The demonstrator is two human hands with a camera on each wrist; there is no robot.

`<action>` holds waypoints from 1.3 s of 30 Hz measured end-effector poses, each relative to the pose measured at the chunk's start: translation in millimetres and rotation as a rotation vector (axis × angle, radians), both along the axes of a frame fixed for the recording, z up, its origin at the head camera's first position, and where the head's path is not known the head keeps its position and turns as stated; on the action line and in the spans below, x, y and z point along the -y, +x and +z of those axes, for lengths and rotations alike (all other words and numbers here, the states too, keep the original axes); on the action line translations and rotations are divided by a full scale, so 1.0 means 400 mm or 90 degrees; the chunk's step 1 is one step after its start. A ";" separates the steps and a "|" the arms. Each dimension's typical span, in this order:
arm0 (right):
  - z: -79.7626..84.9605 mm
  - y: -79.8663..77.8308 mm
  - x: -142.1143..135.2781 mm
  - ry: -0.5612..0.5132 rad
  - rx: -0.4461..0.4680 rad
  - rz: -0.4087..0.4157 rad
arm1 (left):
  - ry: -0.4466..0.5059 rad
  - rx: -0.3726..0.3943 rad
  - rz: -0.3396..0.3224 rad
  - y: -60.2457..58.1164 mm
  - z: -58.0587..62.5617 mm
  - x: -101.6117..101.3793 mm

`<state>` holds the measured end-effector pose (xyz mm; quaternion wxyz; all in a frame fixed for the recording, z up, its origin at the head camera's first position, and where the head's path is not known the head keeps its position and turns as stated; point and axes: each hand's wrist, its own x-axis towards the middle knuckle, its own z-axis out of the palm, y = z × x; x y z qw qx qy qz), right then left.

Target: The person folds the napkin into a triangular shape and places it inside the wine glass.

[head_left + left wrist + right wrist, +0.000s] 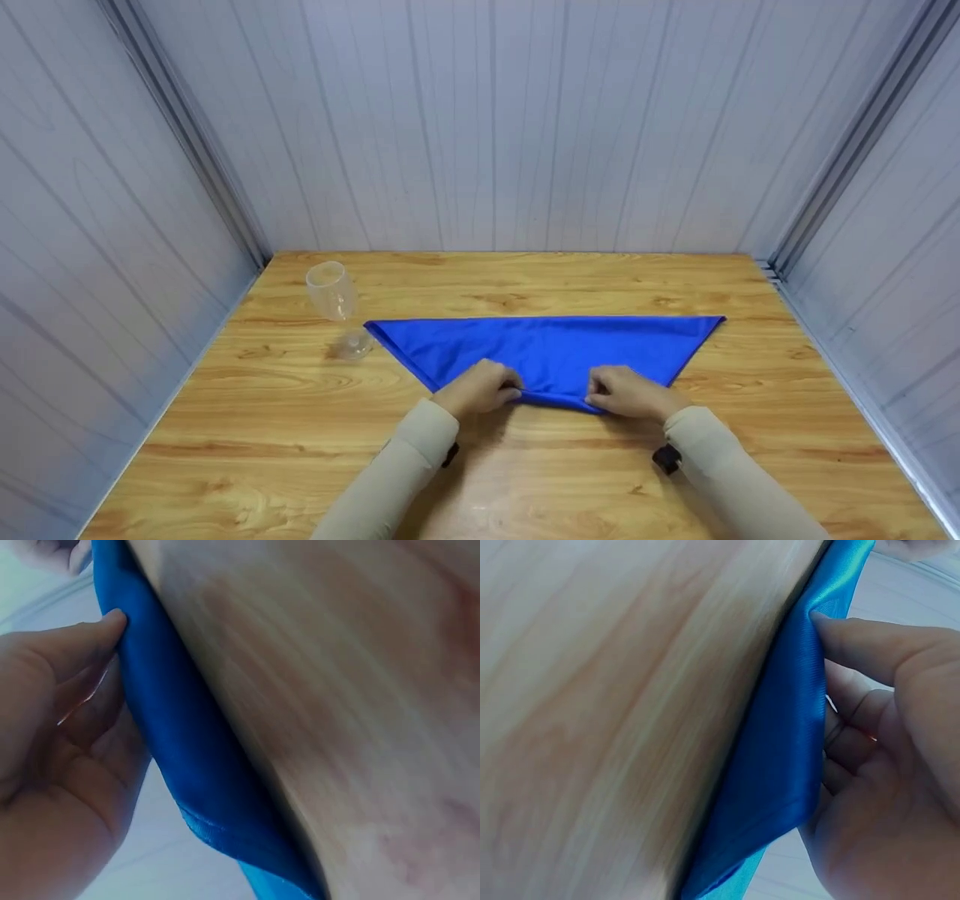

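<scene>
A blue cloth napkin lies folded on the wooden table, its long straight edge at the back and its sides slanting in toward the front. My left hand pinches the near folded edge left of its middle. To the right, my right hand pinches the same edge, the two hands a short span apart. In the left wrist view the thumb presses on the rolled blue fold, the other fingers curled behind it. The right wrist view shows the thumb on the fold likewise, fingers partly hidden behind the cloth.
A clear stemmed glass stands on the table at the back left, its foot close to the cloth's left corner. Pale panelled walls enclose the table at the back and on both sides.
</scene>
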<state>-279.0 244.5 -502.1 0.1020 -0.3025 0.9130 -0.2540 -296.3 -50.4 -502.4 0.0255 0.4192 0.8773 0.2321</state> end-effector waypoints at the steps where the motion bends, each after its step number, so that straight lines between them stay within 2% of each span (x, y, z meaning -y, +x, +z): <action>1: 0.000 0.000 -0.001 -0.003 0.000 -0.001 | -0.003 0.016 0.006 -0.005 0.002 -0.001; 7: -0.001 -0.002 -0.003 -0.013 0.002 -0.006 | -0.038 0.103 0.076 -0.027 0.006 -0.012; 12: -0.007 -0.003 -0.003 -0.023 -0.002 -0.006 | -0.044 0.124 0.120 -0.035 0.008 -0.021; 19: -0.012 -0.004 -0.005 -0.024 -0.027 0.004 | -0.041 0.135 0.140 -0.035 0.010 -0.024; 28: -0.009 0.019 0.003 -0.001 -0.120 0.035 | -0.041 0.155 0.165 -0.027 0.014 -0.024; 35: -0.007 0.040 -0.009 0.026 -0.080 0.017 | -0.045 0.152 0.164 -0.027 0.015 -0.021; 39: -0.011 0.040 -0.015 0.032 -0.097 0.022 | -0.048 0.157 0.168 -0.026 0.016 -0.021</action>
